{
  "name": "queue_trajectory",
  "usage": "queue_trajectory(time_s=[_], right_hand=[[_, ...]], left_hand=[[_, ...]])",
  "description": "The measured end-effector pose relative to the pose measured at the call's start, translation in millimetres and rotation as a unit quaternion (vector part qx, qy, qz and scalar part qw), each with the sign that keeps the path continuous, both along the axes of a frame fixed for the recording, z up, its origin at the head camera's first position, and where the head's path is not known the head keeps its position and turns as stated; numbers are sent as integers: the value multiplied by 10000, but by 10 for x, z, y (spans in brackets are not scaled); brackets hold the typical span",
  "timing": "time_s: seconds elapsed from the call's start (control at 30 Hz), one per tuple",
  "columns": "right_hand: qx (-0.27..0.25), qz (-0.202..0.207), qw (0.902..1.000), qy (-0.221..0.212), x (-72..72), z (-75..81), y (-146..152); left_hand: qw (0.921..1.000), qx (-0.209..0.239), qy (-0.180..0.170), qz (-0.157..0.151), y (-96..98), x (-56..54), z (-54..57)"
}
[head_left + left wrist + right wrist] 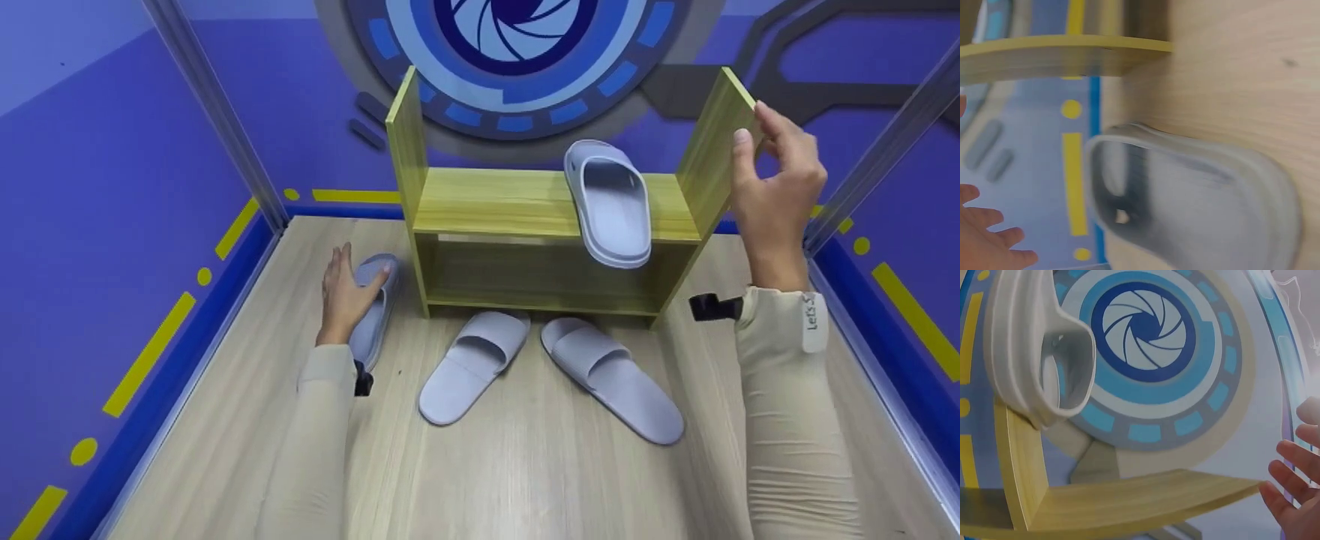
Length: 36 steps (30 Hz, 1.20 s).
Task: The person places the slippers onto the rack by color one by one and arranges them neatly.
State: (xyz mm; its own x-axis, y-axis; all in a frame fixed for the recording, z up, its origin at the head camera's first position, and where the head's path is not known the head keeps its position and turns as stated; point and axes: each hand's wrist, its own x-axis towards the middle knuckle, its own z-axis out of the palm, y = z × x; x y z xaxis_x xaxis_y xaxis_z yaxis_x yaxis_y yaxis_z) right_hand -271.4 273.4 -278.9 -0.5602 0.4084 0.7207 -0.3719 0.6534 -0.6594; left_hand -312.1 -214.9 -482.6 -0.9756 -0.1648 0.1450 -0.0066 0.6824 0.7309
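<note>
My left hand (346, 296) is above a grey closed-toe slipper (381, 311) on the floor, left of a wooden shelf (487, 199). In the left wrist view its fingers (985, 216) are spread, apart from this slipper, which is blurred there. A matching slipper (615, 206) lies on the upper board of the shelf, its heel end jutting over the front edge. My right hand (784, 176) is raised beside the shelf's right side panel (720, 142). In the right wrist view one fingertip (1266, 489) is right at the panel's edge, and nothing is in the hand.
Two grey open-toe slippers lie on the floor before the shelf, the left one (476, 367) and the right one (611, 379) angled away from each other. Blue printed walls (135, 225) with metal corner posts enclose the wooden floor (510, 487).
</note>
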Motion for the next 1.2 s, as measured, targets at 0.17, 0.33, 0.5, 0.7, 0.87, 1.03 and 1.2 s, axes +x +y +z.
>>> queue_trajectory(time_s=[0.17,0.33,0.5,0.7,0.87,1.03,1.2], right_hand=[[54,236,9994,-246,-55,-12,172],[26,551,9966,-604,-131,-65,291],[-39,582,9962,-652,-185,-119,360],[-99,604,9964,-589,-227,-145,376],[-367,796,9948,-512,-244,-122,374],[-546,921,9927,-548,-250,-122,379],[-686,939,9919,-521,-249,-123,397]], left_hand=[[9995,-44,-255,184,-29,17,-210],[9986,-179,-373,335,-40,-10,-360],[9973,-250,-540,424,-29,-48,-473],[9968,-177,-636,451,-91,-21,-589],[9965,-196,-672,463,-111,-11,-640],[9963,-186,-695,471,-109,-10,-682],[9967,-255,-611,477,-90,-22,-703]])
